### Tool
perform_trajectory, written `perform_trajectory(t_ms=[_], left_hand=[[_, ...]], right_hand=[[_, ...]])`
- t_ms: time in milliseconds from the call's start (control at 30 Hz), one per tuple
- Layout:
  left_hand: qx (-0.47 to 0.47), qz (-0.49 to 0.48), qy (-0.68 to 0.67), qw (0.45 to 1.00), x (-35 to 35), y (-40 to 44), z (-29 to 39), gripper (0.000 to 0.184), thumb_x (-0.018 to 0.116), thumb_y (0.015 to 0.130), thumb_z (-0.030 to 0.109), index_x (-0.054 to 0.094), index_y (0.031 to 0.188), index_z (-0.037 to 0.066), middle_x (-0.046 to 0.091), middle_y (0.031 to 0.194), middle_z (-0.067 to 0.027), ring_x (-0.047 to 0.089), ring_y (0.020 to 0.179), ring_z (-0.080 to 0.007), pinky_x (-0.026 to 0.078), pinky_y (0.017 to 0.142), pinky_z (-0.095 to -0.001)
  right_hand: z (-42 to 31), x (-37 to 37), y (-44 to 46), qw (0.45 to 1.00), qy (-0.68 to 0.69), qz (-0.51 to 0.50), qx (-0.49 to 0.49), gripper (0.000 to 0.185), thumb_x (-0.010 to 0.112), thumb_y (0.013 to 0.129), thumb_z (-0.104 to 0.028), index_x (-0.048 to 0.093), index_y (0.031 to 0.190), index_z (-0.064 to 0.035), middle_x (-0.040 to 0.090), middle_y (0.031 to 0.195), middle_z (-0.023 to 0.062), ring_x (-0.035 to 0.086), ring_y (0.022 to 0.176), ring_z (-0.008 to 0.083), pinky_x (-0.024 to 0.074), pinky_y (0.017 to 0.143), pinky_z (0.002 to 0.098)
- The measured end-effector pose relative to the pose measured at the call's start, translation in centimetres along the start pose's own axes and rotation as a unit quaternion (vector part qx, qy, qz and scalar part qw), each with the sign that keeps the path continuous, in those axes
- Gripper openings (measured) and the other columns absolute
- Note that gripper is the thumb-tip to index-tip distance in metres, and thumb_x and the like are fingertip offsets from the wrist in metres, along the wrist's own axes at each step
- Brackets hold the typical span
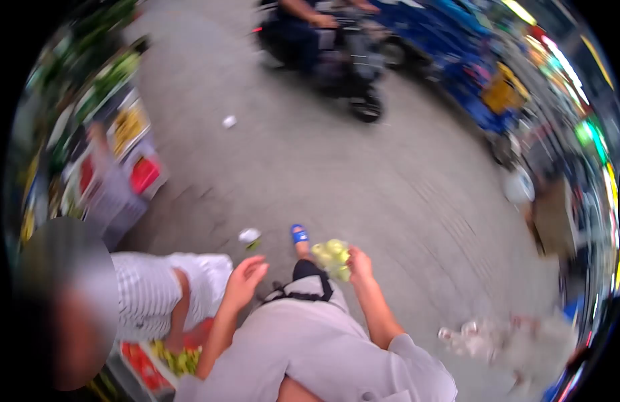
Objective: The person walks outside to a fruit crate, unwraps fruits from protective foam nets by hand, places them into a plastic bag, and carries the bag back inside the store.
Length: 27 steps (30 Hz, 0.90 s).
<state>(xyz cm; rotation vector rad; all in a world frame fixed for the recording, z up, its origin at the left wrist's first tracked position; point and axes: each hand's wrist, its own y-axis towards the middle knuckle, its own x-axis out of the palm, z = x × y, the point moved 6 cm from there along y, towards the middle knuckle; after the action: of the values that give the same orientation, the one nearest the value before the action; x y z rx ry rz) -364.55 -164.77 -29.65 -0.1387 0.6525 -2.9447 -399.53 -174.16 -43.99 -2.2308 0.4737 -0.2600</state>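
My right hand (361, 265) is closed on a clear plastic bag of round, pale green produce (332, 258), which hangs in front of my body. The exact kind of produce is too blurred to tell. My left hand (244, 280) is held out on the other side, its fingers loosely bent and apart, with nothing visible in them. Below the bag, my foot in a blue slipper (299, 234) is on the pavement. Some white litter (249, 236) lies on the ground just beyond my left hand.
A person in a white striped top (149, 288) is close on my left, beside trays of green vegetables (182, 360). Stall crates (132, 127) line the left. A scooter (353, 67) with a rider and a blue vehicle (450, 74) are ahead; a cardboard box (554, 218) stands right.
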Motion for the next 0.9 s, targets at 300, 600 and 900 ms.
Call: perform_trajectory(t_ms=[300,600,900], left_hand=[[0.036,0.190,-0.065,0.979,-10.6,14.8,12.2,0.034,0.066,0.101,0.017,0.062,0.131,0.002,0.072,0.118,-0.0093,0.066,0.107,-0.0141,0.052,0.092,-0.0293],[0.078,0.313,-0.194,0.926,-20.7,23.7,14.5,0.036,0.065,0.102,0.022,0.060,0.132,0.002,0.072,0.117,-0.0098,0.067,0.104,-0.0141,0.052,0.089,-0.0284],[0.150,0.421,-0.234,0.863,-41.3,30.6,21.5,0.033,0.063,0.103,0.021,0.062,0.127,-0.001,0.071,0.115,-0.0108,0.068,0.106,-0.0153,0.054,0.094,-0.0302]], right_hand=[[-12.4,27.0,7.1,0.981,-0.111,-0.161,0.002,0.019,0.066,0.094,-0.025,0.064,0.087,-0.0070,0.057,0.069,0.0008,0.050,0.060,0.0133,0.0399,0.057,0.0316],[-20.0,50.2,12.4,0.916,-0.326,-0.211,-0.100,0.031,0.070,0.092,-0.029,0.067,0.099,0.0016,0.059,0.078,0.0056,0.050,0.065,0.0137,0.0420,0.063,0.0313],[-22.0,74.9,6.0,0.876,-0.350,-0.291,-0.159,0.034,0.071,0.093,-0.031,0.068,0.089,0.0025,0.050,0.066,-0.0008,0.042,0.060,0.0103,0.0325,0.059,0.0284]])
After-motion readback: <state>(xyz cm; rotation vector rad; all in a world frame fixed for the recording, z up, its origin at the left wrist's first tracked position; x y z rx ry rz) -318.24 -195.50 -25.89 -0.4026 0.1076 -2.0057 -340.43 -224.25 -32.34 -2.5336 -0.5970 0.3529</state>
